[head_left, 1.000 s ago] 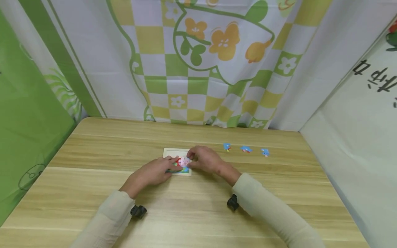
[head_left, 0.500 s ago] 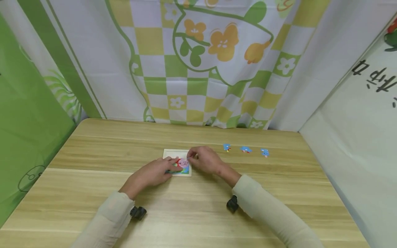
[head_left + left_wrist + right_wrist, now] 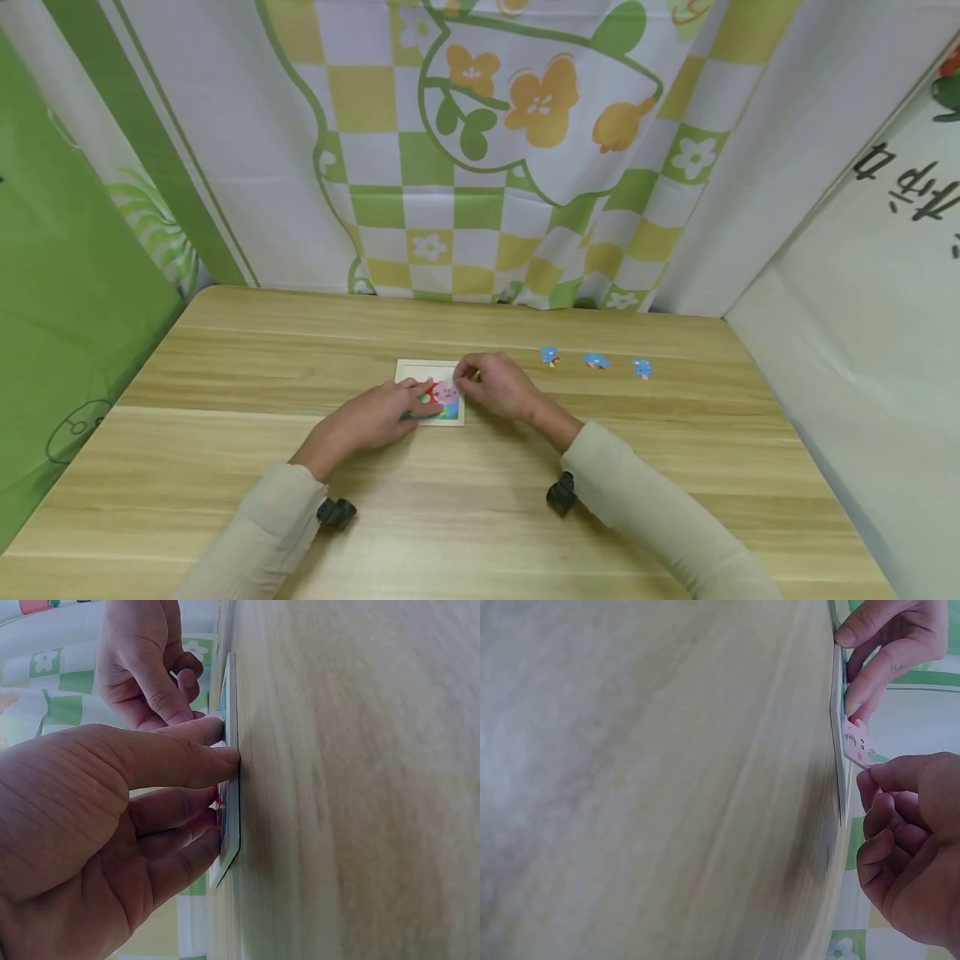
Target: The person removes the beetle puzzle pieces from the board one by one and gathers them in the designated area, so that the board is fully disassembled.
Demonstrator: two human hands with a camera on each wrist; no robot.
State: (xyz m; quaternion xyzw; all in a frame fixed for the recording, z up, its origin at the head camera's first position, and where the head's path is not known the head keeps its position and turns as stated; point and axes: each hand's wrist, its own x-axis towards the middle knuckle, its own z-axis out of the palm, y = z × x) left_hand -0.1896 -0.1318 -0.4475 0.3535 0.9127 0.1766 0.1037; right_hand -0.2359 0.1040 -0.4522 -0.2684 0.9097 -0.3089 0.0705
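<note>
Wooden tabletop [image 3: 225,467] from the head view: we see the puzzle board [image 3: 420,368] lying mid-table, the left hand [image 3: 371,421] resting its straight fingers on it, and the right hand [image 3: 501,387] curled at its right edge by the pink piece [image 3: 446,391]. Three blue pieces [image 3: 595,362] sit well apart to the right. From the left wrist we get fingers [image 3: 176,761] pressing the board flat. From the right wrist (edge-on view) the pink piece [image 3: 857,742] tilts up off the board, fingertips [image 3: 877,776] curled just beside it; we can't tell if they touch.

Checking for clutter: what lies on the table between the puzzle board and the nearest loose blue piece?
Only bare table lies between puzzle board and blue piece, beyond the right hand, in the head view.
</note>
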